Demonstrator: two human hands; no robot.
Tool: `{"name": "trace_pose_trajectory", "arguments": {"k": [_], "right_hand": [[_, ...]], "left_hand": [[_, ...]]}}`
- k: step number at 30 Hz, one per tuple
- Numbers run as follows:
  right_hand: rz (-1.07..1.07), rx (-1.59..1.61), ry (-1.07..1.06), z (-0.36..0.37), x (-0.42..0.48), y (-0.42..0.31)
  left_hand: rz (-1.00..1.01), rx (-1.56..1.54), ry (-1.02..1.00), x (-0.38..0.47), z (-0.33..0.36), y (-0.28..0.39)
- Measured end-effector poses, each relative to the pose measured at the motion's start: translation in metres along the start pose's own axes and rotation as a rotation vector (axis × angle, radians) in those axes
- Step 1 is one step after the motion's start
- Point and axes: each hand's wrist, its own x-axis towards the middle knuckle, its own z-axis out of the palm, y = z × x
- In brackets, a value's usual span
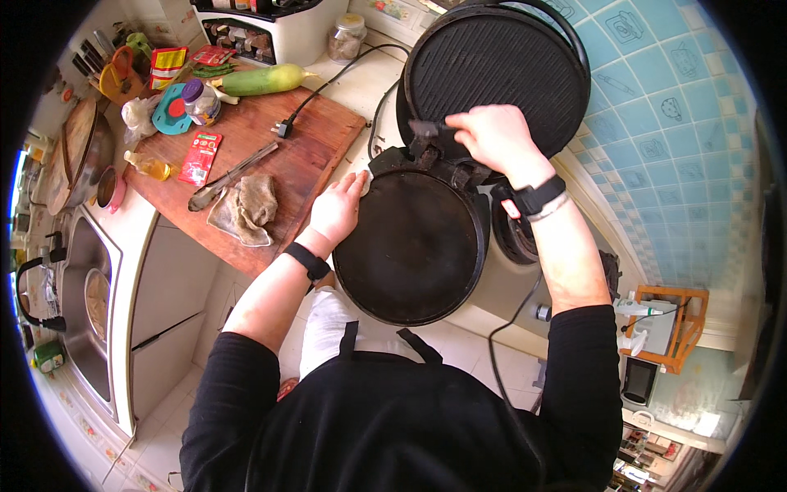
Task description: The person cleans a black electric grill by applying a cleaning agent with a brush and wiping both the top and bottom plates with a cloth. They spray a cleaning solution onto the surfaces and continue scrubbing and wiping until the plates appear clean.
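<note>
An electric griddle stands unfolded before me. Its round, smooth lower plate [412, 246] is dark, and the ridged upper plate [492, 67] leans back beyond the hinge [424, 154]. At the lower plate's upper-left rim, my left hand [337, 206] has its fingertips on a small white wad [367, 183], perhaps tissue. My right hand [498, 135] is over the lower edge of the upper plate, near the hinge. Its fingers are bent around a small dark thing [424, 128], too blurred to name.
On the left, a wooden board [332, 135] carries a brown rag [255, 200], a power plug [284, 128], a green radish [264, 80], a purple-lidded jar [201, 101] and an oil bottle [147, 166]. A steel sink [89, 313] lies beyond. Tiled wall [652, 111] borders the right.
</note>
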Motion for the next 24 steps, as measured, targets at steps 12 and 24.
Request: {"name": "trace_pose_trajectory", "arguments": {"k": [12,24], "right_hand": [[0.385,0.0,0.229,0.026,-0.065,0.01],[0.665,0.244,0.075,0.035,-0.074,-0.013]], "left_hand": [[0.053,0.062,0.033,0.002,0.006,0.002],[0.085,0.062,0.026,0.003,0.007,0.006]]}}
